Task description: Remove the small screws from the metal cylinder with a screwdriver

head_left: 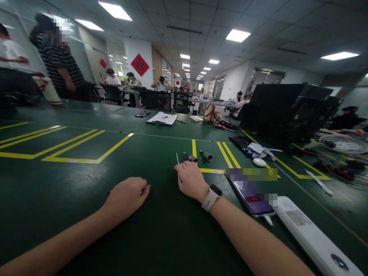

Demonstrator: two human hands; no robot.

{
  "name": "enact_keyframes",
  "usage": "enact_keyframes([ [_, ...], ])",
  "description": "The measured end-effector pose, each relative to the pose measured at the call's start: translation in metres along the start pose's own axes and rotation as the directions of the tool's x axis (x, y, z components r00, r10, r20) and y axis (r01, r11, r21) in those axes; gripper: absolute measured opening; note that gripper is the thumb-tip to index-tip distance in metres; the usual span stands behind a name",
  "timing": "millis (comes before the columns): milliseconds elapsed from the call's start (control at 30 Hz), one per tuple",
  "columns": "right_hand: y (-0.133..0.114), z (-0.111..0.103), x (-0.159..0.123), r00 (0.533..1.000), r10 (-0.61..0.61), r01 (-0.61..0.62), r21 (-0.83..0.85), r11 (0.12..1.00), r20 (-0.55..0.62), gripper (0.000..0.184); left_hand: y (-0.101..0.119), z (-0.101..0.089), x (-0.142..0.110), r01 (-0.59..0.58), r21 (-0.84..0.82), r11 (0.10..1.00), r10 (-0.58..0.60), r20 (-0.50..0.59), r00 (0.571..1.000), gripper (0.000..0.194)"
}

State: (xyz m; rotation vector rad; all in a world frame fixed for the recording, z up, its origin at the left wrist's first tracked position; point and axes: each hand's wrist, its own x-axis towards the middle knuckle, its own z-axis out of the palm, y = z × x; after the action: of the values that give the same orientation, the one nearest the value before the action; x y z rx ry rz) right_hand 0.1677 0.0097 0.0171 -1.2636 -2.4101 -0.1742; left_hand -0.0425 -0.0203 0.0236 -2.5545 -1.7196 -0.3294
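My left hand [126, 194] is closed just above the green table [161, 234]. A small glint shows by its thumb and a thin dark tip pokes out behind the hand; the rest of what it holds is hidden. Pinched in my right hand [191, 180], which wears a watch [212, 197] at the wrist, is a thin pale metal rod [177, 158] pointing up. Just beyond the right fingers lie two dark metal socket-like pieces with shafts, one socket piece [190, 156] close to the knuckles and another socket piece [206, 155] to its right.
Right of my right forearm lie a phone [253, 193] with a cable and a white power bank [313, 234]. Farther off are a white mouse-like object [259, 162], a red screwdriver [220, 126], a clipboard [162, 118] and black equipment [276, 111]. Yellow tape [71, 161] marks the table.
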Motion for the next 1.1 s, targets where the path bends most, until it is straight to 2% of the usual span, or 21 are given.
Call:
enact_keyframes([
  [167,-0.015,-0.002,0.002,1.000,0.016,-0.013,0.137,0.990,-0.020,0.022,0.037,0.006,-0.023,-0.169,-0.085,0.982,0.173,0.041,0.984,0.027],
  [333,-0.023,-0.001,-0.005,0.986,0.160,-0.132,0.371,0.919,-0.046,0.021,0.061,0.010,-0.036,-0.382,-0.149,0.912,0.388,0.017,0.921,0.022],
  [400,-0.024,-0.004,-0.011,0.969,0.242,-0.192,0.481,0.855,-0.043,0.020,0.062,0.008,-0.033,-0.400,-0.169,0.901,0.403,-0.021,0.915,0.022],
  [467,-0.024,-0.009,-0.017,0.952,0.303,-0.235,0.573,0.785,-0.026,0.017,0.058,0.001,-0.026,-0.351,-0.201,0.915,0.342,-0.080,0.936,0.024],
  [533,-0.024,-0.018,-0.024,0.929,0.368,-0.276,0.711,0.646,0.027,0.015,0.051,-0.011,-0.016,-0.222,-0.283,0.933,0.193,-0.127,0.973,0.025],
  [600,-0.026,-0.027,-0.031,0.875,0.447,-0.313,0.923,0.225,0.187,0.017,0.041,-0.025,-0.007,-0.055,-0.407,0.912,0.005,-0.124,0.992,0.023],
  [667,-0.030,-0.033,-0.036,0.852,0.431,-0.286,0.954,-0.094,0.298,0.017,0.031,-0.036,0.000,0.083,-0.555,0.828,-0.123,-0.036,0.992,0.019],
  [733,-0.036,-0.033,-0.040,0.850,0.393,-0.253,0.927,-0.278,0.350,0.015,0.022,-0.042,0.001,0.201,-0.694,0.691,-0.229,0.054,0.972,0.019],
  [800,-0.043,-0.028,-0.044,0.839,0.376,-0.239,0.888,-0.393,0.392,0.021,0.014,-0.042,0.000,0.240,-0.764,0.599,-0.268,0.091,0.959,0.029],
  [900,-0.054,-0.017,-0.049,0.819,0.378,-0.246,0.860,-0.448,0.431,0.032,0.008,-0.033,-0.003,0.225,-0.772,0.595,-0.270,0.072,0.960,0.037],
  [1000,-0.059,-0.011,-0.055,0.844,0.350,-0.265,0.883,-0.387,0.406,0.036,0.005,-0.023,-0.005,0.170,-0.757,0.630,-0.184,0.068,0.981,0.037],
  [1100,-0.059,-0.011,-0.058,0.846,0.344,-0.301,0.898,-0.320,0.406,0.037,0.001,-0.018,-0.005,0.064,-0.684,0.727,-0.081,0.007,0.997,0.035],
])
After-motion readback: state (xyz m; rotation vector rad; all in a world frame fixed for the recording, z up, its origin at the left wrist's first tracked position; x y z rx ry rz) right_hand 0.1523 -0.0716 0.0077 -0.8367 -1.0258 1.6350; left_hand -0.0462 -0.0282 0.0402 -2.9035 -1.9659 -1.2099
